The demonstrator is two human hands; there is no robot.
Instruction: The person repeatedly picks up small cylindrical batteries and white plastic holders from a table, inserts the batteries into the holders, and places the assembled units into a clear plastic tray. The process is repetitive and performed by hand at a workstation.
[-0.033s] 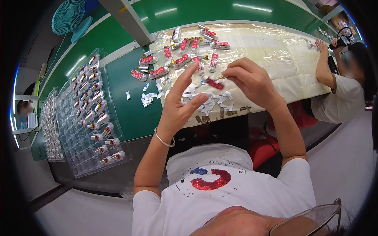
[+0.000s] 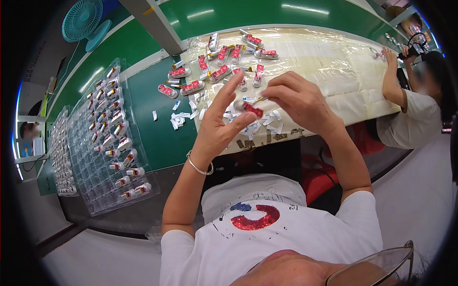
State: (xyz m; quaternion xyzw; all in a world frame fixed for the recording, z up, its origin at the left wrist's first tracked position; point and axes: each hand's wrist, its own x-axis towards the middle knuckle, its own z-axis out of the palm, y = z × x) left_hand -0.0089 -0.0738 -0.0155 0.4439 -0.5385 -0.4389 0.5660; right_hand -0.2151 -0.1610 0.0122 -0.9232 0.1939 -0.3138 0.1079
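My right hand (image 2: 300, 100) is closed in a pinch at the thin lead end of a small unit with a red circuit board and pale shell (image 2: 251, 110). This unit sits between my two hands, above the table. My left hand (image 2: 217, 121) is open, its fingers and thumb spread around the unit's left side; whether the thumb touches it I cannot tell. Beyond my hands lie several similar red-board units (image 2: 220, 73) in pale oval shells, some with silvery cylinders attached. Small white paper strips (image 2: 179, 120) are scattered beneath and left of my hands.
Clear plastic trays (image 2: 98, 167) at the left hold rows of similar small parts. A metal post (image 2: 152, 26) rises at the table's far side, with a turquoise fan (image 2: 83, 21) beyond. At the right, a co-worker (image 2: 410, 105) reaches onto the yellowish film-covered table (image 2: 334, 62).
My right hand has brought the red-board unit a little leftward, closer to my left hand. The left hand has hardly moved and stays spread.
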